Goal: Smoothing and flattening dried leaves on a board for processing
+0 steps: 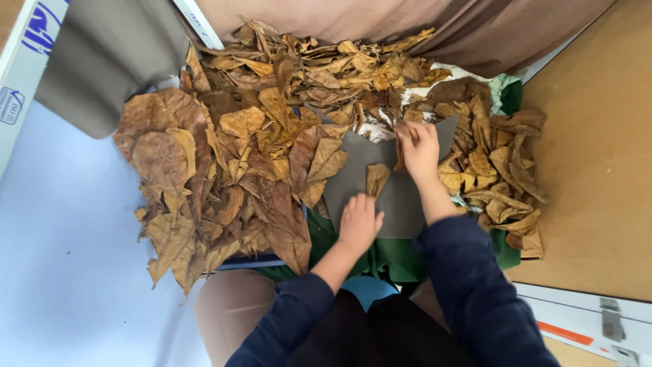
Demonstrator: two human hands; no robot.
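A grey sheet [353, 178] lies flat among heaps of dry brown leaves [231, 156]. My left hand [358, 221] rests palm down on the sheet's near part, fingers together. One small dry leaf [375, 178] lies on the sheet just beyond its fingertips. My right hand [418, 146] reaches to the far edge of the sheet and pinches a dark brown leaf [401, 139] there. Both arms wear dark blue sleeves.
More dry leaves [499, 183] pile up to the right over a green cloth [506, 248]. Brown fabric [380, 20] hangs at the top, grey fabric [102, 54] at upper left. A pale blue surface [68, 258] spreads left; a brown board [598, 156] lies right.
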